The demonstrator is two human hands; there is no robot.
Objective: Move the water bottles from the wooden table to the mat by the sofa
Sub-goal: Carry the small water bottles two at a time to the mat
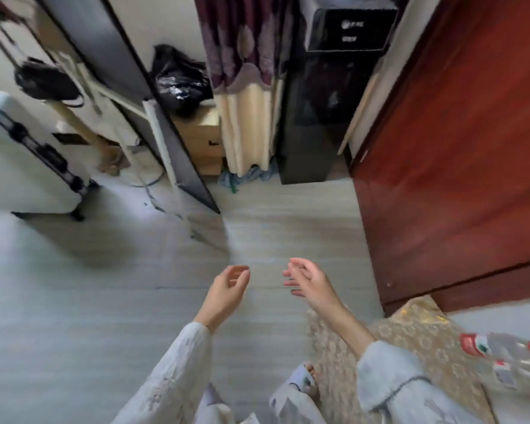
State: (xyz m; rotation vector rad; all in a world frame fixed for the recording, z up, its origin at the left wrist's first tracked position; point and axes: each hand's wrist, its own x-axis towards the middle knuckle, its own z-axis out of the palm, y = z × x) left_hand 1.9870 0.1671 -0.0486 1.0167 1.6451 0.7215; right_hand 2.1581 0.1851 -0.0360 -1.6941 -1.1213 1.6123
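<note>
- Hands: left hand point(228, 287) and right hand point(308, 281) hover over the floor point(104, 286), fingers relaxed, holding nothing.
- Water bottles point(502, 359) lie on the mat point(410, 328).

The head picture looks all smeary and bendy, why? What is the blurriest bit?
In the head view, motion blur smears most at the edges: the water bottles on the mat and the white suitcase are streaky. The left hand and right hand, both empty, are sharper. The wide lens tilts the red door. The black bag shows glare.
</note>
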